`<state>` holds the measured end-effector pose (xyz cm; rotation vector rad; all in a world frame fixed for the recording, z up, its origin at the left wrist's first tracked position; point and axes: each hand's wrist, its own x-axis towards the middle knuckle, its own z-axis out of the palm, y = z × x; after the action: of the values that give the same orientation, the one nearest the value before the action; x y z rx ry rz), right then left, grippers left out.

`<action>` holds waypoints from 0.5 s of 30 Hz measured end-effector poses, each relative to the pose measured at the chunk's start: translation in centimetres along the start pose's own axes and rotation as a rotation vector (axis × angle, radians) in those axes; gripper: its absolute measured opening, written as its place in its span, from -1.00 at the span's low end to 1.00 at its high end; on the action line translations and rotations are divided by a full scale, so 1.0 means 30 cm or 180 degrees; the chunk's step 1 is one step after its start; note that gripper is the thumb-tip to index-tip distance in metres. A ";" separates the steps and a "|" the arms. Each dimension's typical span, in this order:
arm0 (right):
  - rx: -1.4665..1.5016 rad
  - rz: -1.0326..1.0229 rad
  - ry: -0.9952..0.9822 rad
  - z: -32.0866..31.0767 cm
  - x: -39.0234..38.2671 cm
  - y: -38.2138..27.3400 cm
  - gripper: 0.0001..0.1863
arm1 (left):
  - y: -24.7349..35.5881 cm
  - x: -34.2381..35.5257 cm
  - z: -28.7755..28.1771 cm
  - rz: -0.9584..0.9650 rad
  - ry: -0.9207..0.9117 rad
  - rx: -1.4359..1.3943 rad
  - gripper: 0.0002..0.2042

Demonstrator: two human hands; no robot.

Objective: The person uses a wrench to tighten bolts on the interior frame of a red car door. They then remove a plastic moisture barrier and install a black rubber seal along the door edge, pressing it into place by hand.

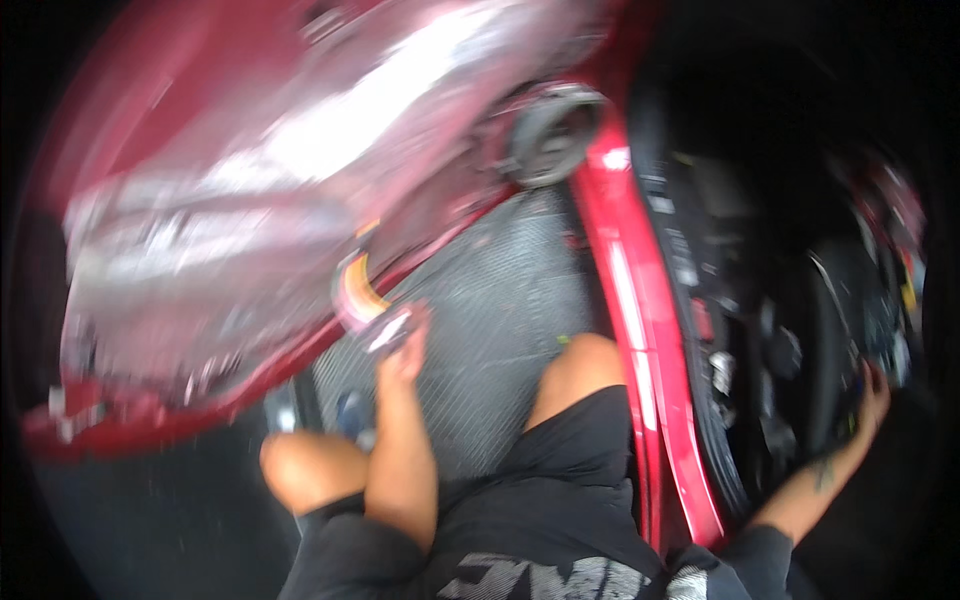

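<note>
The picture is blurred. My left hand (408, 338) is closed on a curved yellow, pink and dark object (360, 288), too smeared to identify, beside the lower edge of an open red car door (150, 130). The door's inner panel is covered in shiny, translucent sheeting (200, 260), with a round speaker (550, 135) at its hinge end. My right hand (872, 390) reaches into the dark car interior at the far right, among small objects I cannot make out; its fingers are curled, and what they hold is unclear.
The red door sill (630, 320) with a black seal runs beside my right leg. Textured grey flooring (490, 300) lies between door and car body under my bent knees. Assorted blurred items (895, 230) sit inside the car at right.
</note>
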<state>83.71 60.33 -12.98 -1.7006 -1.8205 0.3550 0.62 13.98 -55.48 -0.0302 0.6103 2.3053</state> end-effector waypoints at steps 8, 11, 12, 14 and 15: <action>0.0612 -0.1963 0.0320 0.548 -0.437 -0.886 -0.76 | 0.303 -0.279 0.014 0.0074 0.0681 0.0549 -0.63; 0.1001 -0.2115 -0.0858 0.982 -0.877 -1.293 -0.93 | 0.325 -0.283 -0.007 -0.0116 0.0820 0.0639 -0.64; 0.1420 -0.1902 -0.1674 1.136 -0.982 -1.353 -0.89 | 0.337 -0.297 -0.035 -0.0030 0.0846 0.0688 -0.64; 0.1223 -0.1747 -0.2838 1.392 -1.212 -1.509 -0.85 | 0.328 -0.295 -0.080 0.0009 0.0832 0.0771 -0.65; 0.1696 -0.1426 -0.3173 1.579 -1.295 -1.437 -0.86 | 0.322 -0.295 -0.079 0.0047 0.0773 0.0849 -0.67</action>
<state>20.22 26.81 -34.40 -0.7109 -2.3703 1.5168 0.23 1.19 -51.81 -0.1815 1.0405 2.2326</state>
